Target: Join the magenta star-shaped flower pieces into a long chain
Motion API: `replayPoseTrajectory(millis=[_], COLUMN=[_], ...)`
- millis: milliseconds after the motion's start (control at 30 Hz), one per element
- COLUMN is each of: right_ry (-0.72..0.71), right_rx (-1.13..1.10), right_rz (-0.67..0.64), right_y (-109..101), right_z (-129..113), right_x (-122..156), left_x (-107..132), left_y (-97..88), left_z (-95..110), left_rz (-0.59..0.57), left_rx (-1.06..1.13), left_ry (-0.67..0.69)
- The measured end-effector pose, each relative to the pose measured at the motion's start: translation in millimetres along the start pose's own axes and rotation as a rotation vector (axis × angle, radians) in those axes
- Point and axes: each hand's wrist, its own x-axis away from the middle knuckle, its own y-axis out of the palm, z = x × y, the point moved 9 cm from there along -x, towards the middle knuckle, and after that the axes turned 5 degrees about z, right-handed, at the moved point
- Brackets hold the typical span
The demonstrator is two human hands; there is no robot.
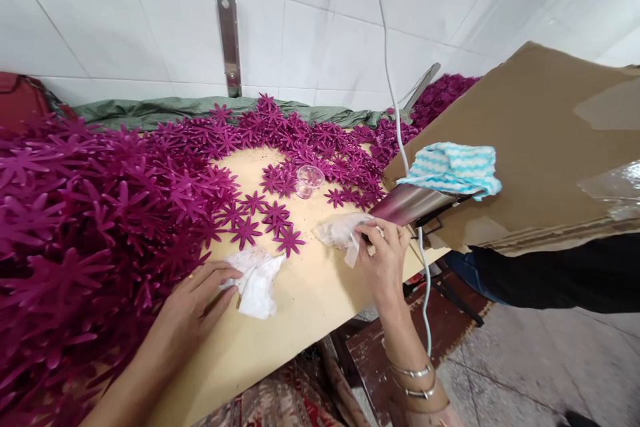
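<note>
My left hand lies on the wooden table, its fingers pinching a crumpled white tissue. A little to the right, my right hand is closed on a clear plastic bag and touches the tip of a shiny metal iron. Several purple flower-shaped pieces lie loose between the two hands. A huge heap of the same purple flowers covers the left and back of the table.
A small clear plastic cup stands among the flowers. A striped blue cloth rests on the iron beside a tilted cardboard sheet. A white cable hangs down from the wall. Another person's dark-clothed legs are at the right.
</note>
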Motion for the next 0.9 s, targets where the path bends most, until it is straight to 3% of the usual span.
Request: replayPoseTrajectory(millis=[133, 300, 400, 567, 733, 900], right_ry=[-0.043, -0.110, -0.124, -0.048, -0.049, -0.118], right_rx=[0.008, 0.113, 0.135, 0.092, 0.170, 0.190], right_rz=[0.058, -0.003, -0.103, -0.328, -0.474, -0.336], right_y=[-27.4, -59.8, -60.2, -39.3, -50.1, -77.4], right_z=[-8.4, -13.5, -13.6, -11.7, -9.7, -9.7], right_x=[5.5, 40.6, 66.8, 94.5, 93.1, 70.3], left_x=[-1.7, -2.7, -1.7, -0.2, -2.0, -2.7], left_y=[-1.8, -3.6, -2.0, 1.4, 0.8, -3.6], left_z=[2.2, 3.3, 0.4, -1.9, -0.2, 12.8], left_rz=[0.016, 0.021, 0.002, -0.021, -0.002, 0.021], left_rx=[0.008, 0.017, 0.008, 0.008, 0.013, 0.038], left_ry=[0.007, 0.008, -0.005, 0.014, 0.016, 0.046])
